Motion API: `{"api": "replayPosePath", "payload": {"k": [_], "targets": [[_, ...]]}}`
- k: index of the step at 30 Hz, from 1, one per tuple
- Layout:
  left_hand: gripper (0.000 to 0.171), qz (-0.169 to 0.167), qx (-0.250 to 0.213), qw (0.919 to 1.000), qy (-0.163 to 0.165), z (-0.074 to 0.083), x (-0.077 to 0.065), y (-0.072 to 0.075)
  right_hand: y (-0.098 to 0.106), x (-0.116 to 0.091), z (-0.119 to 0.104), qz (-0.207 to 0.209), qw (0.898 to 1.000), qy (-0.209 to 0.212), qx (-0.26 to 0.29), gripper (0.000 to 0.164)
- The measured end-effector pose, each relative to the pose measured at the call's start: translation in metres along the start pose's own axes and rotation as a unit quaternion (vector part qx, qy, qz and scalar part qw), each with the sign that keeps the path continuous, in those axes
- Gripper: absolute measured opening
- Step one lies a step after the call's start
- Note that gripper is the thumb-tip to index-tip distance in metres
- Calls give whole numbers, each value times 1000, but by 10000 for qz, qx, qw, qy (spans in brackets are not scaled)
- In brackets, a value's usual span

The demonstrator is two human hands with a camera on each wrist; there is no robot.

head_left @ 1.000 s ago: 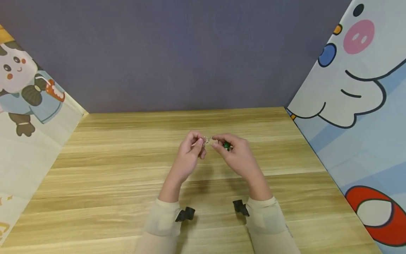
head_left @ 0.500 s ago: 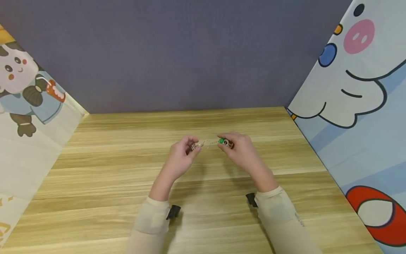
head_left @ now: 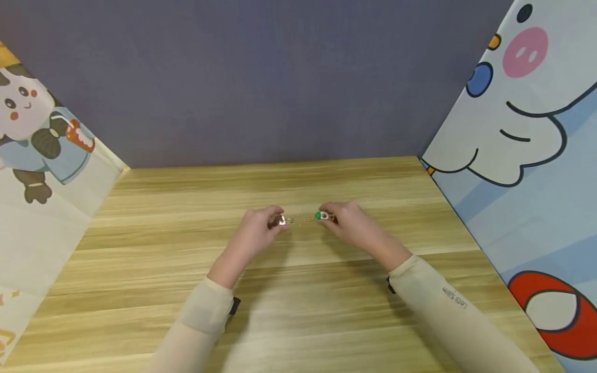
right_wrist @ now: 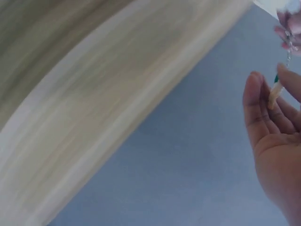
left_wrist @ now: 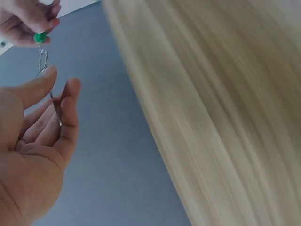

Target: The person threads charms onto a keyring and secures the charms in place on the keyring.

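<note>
A keychain stretches between both hands, just above the table in the head view. My left hand [head_left: 252, 232] pinches a thin, shiny metal piece [left_wrist: 57, 113] at its end; what kind it is cannot be made out. My right hand [head_left: 358, 226] holds the charm [head_left: 324, 215], which has a green top and a white and tan body, between thumb and fingers. A fine silver chain [head_left: 304, 219] spans the gap, and the left wrist view shows a metal ring [left_wrist: 43, 59] beside the left thumb. The fingers partly hide both ends.
The wood-grain table [head_left: 186, 311] lies under both hands. Behind it rises a grey-blue panel [head_left: 280, 83]. Cartoon-printed panels flank it at left [head_left: 46, 134] and right [head_left: 517, 124].
My hands have moved apart and slightly lower, drawing the chain straight between them. The green-topped charm shows more clearly at the right fingertips. The forearms have spread outward.
</note>
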State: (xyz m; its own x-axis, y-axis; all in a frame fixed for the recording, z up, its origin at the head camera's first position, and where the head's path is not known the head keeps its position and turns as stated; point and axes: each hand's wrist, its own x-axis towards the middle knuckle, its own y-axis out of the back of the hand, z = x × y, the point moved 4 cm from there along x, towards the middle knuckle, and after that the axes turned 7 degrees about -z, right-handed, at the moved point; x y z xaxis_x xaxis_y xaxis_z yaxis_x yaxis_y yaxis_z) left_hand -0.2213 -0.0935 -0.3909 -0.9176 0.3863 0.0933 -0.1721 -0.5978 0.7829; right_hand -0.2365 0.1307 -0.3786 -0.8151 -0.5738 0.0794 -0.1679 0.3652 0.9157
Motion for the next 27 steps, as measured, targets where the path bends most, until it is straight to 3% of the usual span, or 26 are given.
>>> {"api": "replayPosePath", "payload": {"k": [6,14,18,21,27], "targets": [[29,92,22,9997,-208,-11,4,0,-10,7,8,-245,9990,63,359,25],[38,-473,-620,9967,225,-35,8,-1,-21,14,21,-356,9950,-211,908,21],[26,-517,-726,9953,377,-47,8,-4,-26,16,27,-269,9935,-157,1098,20],[17,-699,-759,9937,431,-55,10,-9,-34,19,30,-309,9943,-87,1019,19],[14,-1081,-535,9917,441,-61,12,-15,-50,21,33,-614,9968,23,519,24]]}}
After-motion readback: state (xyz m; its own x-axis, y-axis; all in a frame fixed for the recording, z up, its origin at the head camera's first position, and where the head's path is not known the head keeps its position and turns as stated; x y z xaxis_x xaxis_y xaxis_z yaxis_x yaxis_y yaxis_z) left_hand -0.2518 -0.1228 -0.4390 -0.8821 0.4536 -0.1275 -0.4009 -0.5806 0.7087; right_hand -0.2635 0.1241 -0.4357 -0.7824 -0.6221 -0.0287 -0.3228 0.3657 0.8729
